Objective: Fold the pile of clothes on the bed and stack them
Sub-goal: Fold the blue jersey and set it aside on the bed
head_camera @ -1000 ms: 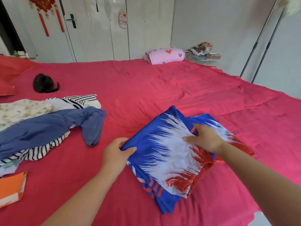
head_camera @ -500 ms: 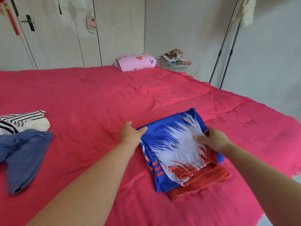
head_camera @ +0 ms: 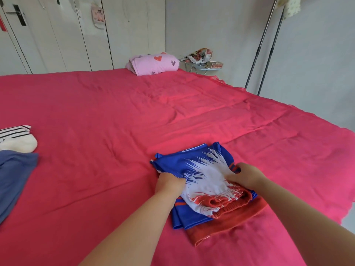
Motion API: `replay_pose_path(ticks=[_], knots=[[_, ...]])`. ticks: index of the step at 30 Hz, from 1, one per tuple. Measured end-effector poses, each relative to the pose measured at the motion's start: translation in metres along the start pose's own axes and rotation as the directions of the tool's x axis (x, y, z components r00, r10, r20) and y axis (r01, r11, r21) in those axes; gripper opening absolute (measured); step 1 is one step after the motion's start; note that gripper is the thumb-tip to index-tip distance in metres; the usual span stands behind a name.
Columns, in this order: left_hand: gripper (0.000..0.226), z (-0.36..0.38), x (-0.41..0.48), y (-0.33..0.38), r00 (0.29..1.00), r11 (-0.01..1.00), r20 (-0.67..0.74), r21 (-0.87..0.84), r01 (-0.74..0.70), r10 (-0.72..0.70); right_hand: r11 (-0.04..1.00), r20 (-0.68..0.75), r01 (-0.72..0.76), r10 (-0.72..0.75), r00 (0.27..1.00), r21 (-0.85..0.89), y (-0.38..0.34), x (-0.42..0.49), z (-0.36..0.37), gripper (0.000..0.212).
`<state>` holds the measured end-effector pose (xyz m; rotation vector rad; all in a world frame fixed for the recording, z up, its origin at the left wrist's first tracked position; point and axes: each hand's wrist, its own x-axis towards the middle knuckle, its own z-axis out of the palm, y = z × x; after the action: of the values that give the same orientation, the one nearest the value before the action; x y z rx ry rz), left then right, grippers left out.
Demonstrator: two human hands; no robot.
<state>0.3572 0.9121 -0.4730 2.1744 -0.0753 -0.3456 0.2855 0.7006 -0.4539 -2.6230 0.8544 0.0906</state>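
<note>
A folded blue, white and red garment (head_camera: 201, 169) lies on top of a folded red garment (head_camera: 230, 221) near the bed's right front. My left hand (head_camera: 169, 184) grips the blue garment's left edge, fingers tucked under the fabric. My right hand (head_camera: 247, 176) holds its right side, fingers pressed on top. At the left edge lies the unfolded pile: a black-and-white striped piece (head_camera: 17, 139) and a blue piece (head_camera: 13, 175).
The red bedspread (head_camera: 115, 121) covers the whole bed. A pink pillow with hearts (head_camera: 153, 64) sits at the far edge. Beyond it stand a small cluttered table (head_camera: 203, 61), white wardrobe doors (head_camera: 76, 31) and metal rack poles (head_camera: 263, 45) on the right.
Both hands have carried the blue garment right and set it on the red one. The view has swung right, leaving most of the unfolded pile out of frame.
</note>
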Motion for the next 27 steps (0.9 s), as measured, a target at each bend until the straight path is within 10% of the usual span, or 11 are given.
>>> replay_pose_path(ticks=[12,16,21,27], knots=[[0.044,0.049,-0.006,0.036,0.994,0.914,-0.076,-0.392,-0.099,0.075,0.999,-0.282,0.048,-0.046,0.958,0.001,0.027,0.029,-0.049,0.019],[0.072,0.061,-0.015,0.043,0.99,0.994,-0.091,-0.011,-0.112,0.11,0.996,-0.19,-0.057,0.042,0.981,-0.073,0.046,0.024,-0.044,0.055],[0.066,0.061,-0.028,0.035,0.852,0.764,0.001,0.442,-0.47,0.524,0.926,-0.329,0.296,-0.361,0.873,-0.233,0.013,-0.003,-0.011,0.046],[0.062,0.067,-0.02,0.013,0.886,0.64,0.328,0.613,-0.463,0.328,0.906,-0.045,0.289,-0.318,0.947,-0.31,0.007,-0.018,0.037,0.049]])
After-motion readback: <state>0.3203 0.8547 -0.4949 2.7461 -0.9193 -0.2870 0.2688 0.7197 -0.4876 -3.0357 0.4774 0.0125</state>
